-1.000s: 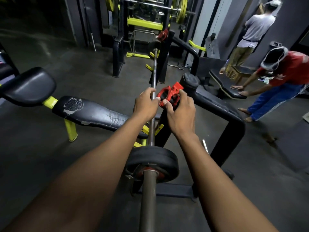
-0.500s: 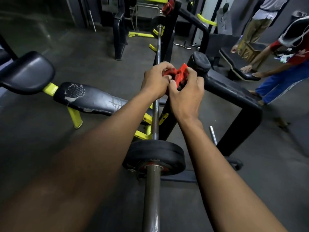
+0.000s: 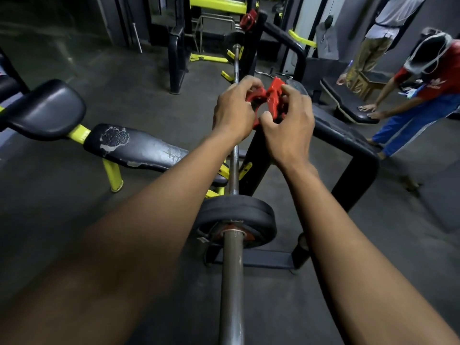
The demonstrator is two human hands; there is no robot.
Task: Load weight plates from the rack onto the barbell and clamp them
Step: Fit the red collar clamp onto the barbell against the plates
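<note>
Here both hands pinch the red collar clamp [image 3: 266,100], left hand [image 3: 234,113] at its 9 o'clock side, right hand [image 3: 288,120] at 3 o'clock, held in the air above the barbell [image 3: 232,257], not around it. The weight plate [image 3: 239,220] sits on the sleeve nearer the camera, apparently unclamped. Likely trouble: the lever snapping shut on fingertips, or the clamp slipping from the grip to the floor.

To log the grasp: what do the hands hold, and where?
Both hands hold the red collar clamp: left hand on its left side, right hand on its right, by the lever.
</note>
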